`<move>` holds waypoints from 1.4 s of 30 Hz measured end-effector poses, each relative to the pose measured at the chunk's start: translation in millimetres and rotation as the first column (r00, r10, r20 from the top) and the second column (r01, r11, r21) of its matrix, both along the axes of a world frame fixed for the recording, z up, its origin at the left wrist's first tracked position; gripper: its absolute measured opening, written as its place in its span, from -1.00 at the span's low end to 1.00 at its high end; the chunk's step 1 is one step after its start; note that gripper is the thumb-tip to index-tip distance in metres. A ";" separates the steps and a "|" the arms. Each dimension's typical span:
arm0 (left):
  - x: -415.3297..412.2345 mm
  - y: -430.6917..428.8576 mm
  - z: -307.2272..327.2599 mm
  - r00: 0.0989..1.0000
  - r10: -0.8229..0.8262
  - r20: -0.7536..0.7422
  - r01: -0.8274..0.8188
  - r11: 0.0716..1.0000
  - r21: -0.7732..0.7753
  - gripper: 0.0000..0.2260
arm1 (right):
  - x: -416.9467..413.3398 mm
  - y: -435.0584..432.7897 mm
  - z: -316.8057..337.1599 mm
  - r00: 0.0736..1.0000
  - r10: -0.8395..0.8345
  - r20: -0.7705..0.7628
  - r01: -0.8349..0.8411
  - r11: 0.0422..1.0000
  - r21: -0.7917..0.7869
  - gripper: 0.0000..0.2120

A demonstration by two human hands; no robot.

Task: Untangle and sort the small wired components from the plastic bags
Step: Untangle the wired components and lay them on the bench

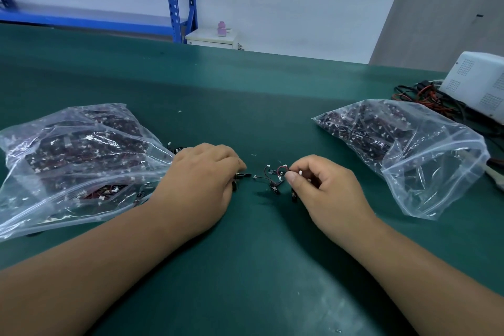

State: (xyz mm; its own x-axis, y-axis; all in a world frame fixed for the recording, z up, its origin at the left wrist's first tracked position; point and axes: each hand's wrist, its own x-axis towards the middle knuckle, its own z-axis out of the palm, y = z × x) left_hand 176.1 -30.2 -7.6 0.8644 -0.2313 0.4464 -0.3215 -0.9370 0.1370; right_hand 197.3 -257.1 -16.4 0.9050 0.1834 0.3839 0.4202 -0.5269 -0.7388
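Head view: both forearms reach in over the green mat [259, 267], and the hands sit close together near its middle.
Right hand [324, 188]: thumb and forefinger pinch a red wire loop of the tangled wired components [272, 179]; the other fingers are curled in.
Left hand [201, 172]: palm down, fingers curled over a few black components [241, 177] that poke out at its fingertips. Whether it pinches or only presses them is hidden.
Task's things: the tangle lies on the mat between the two hands. The full left bag [68, 161] is just beside the left hand's outer side. The right bag [409, 144] lies apart, outboard of the right hand, gaping at its near end.
Step in hand: probably teasing one piece out of the tangle.
Doing it well: anchor with the left hand, draw the loop out slowly and follow each wire to its connector rather than tugging, since thin leads likely snag.
Open room: bare mat on the near side of both hands and beyond them, enough for sorted piles.
Edges: loose cables [425, 98] and a white box [477, 84] lie beyond the right bag, so it is best to keep clear of them.
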 end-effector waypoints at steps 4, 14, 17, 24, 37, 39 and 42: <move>-2.7 -0.5 3.6 0.997 0.000 -0.072 0.002 1.000 0.031 -0.66 | -2.2 2.3 1.1 1.000 0.018 0.015 -0.019 0.999 0.036 -0.81; 0.5 -0.7 0.6 0.994 -0.026 -0.109 0.041 0.990 0.132 -0.86 | 5.9 -3.0 -0.3 0.991 -0.133 -0.018 0.134 0.981 0.143 -0.62; -0.2 -2.3 2.0 0.996 -0.043 -0.075 0.052 0.990 0.128 -0.89 | 3.0 -0.9 0.8 0.997 -0.080 0.001 0.078 0.981 0.179 -0.65; -2.9 1.4 7.1 0.991 0.059 -0.117 -0.033 0.976 0.213 -0.64 | 2.3 -2.1 6.8 0.994 -0.112 0.009 0.109 0.947 -0.303 -0.54; -1.3 -2.4 3.0 0.998 -0.001 -0.059 0.005 0.998 0.070 -0.93 | 1.5 -0.6 1.6 0.994 0.100 0.038 -0.081 0.935 -0.344 -0.86; -2.3 -1.4 3.8 1.000 0.004 -0.031 -0.003 1.000 0.029 -0.95 | 1.2 -2.9 2.7 0.999 0.053 0.001 -0.052 0.977 -0.206 -0.83; -4.1 -2.8 4.0 1.000 0.002 0.030 -0.001 0.999 -0.034 -0.83 | -0.1 -0.8 5.7 0.997 0.015 -0.080 -0.015 1.000 0.004 -0.80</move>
